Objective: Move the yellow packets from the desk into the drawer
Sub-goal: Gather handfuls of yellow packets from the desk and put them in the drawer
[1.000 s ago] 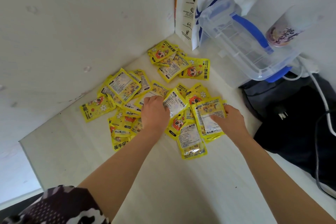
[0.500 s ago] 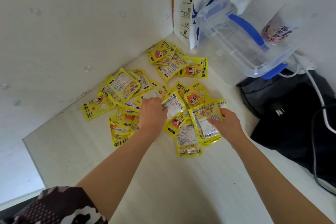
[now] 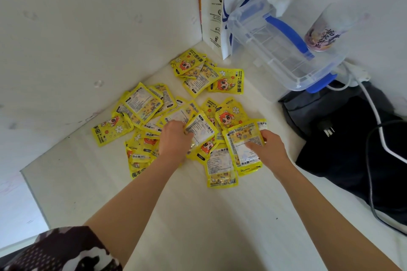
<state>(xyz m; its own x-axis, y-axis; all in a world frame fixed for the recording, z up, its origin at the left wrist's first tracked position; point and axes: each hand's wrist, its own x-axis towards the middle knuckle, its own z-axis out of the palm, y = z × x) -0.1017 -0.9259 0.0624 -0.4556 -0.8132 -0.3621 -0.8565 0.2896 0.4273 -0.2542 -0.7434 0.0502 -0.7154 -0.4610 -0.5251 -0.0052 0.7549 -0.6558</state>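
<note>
- A heap of yellow packets (image 3: 141,105) lies scattered on the pale desk (image 3: 198,215), filling the middle of the frame and running up toward the corner of the white walls.
- The left hand (image 3: 175,138) sits over the centre of the heap, fingers curled down onto a packet (image 3: 199,130) whose printed white back faces up; it pinches that packet's lower left edge.
- The right hand (image 3: 267,147), just right of centre, grips a small stack of packets (image 3: 243,149), thumb across the top one and fingers under the stack's right edge.
- One more packet (image 3: 221,168) lies flat below and between the two hands, touching the held stack.
- A separate small cluster of packets (image 3: 204,72) lies higher up, near the wall corner.
- At upper right stands a clear plastic box with a blue handle (image 3: 284,50), a white paper bag (image 3: 222,6) behind it and a cup (image 3: 323,33) to its right.
- A black bag (image 3: 352,149) with a white cable (image 3: 374,116) over it lies at the right edge.
- No drawer is in view.
</note>
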